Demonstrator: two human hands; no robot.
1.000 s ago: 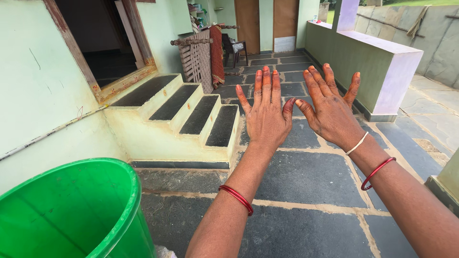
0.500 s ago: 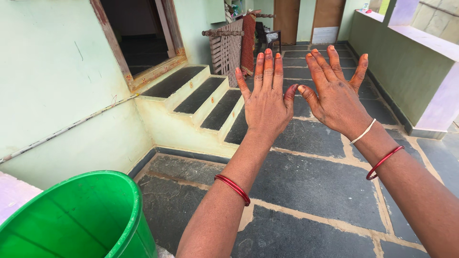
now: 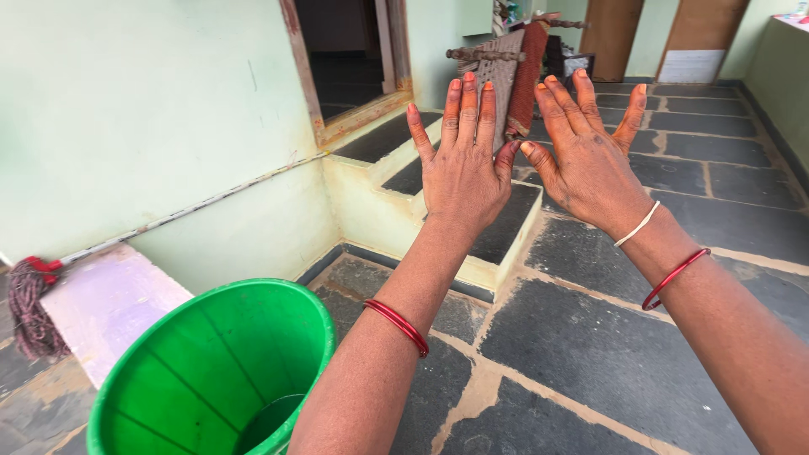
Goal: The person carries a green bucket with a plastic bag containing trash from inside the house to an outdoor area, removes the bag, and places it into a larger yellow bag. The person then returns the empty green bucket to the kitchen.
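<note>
Stone-floored porch; left hand (image 3: 462,173), right hand (image 3: 590,164) raised, backs up, fingers spread, empty.

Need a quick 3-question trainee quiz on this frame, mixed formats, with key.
1. True or false: the left hand holds the green bucket.
2. Multiple choice: what lies against the wall at far left? A) a mop B) a ladder C) a hose
3. Fill in: the right hand is raised with fingers spread, and its wrist carries a white band and a red ____.

Key: 1 false, both hands are empty and held up above the steps; 2 A; 3 bangle.
</note>
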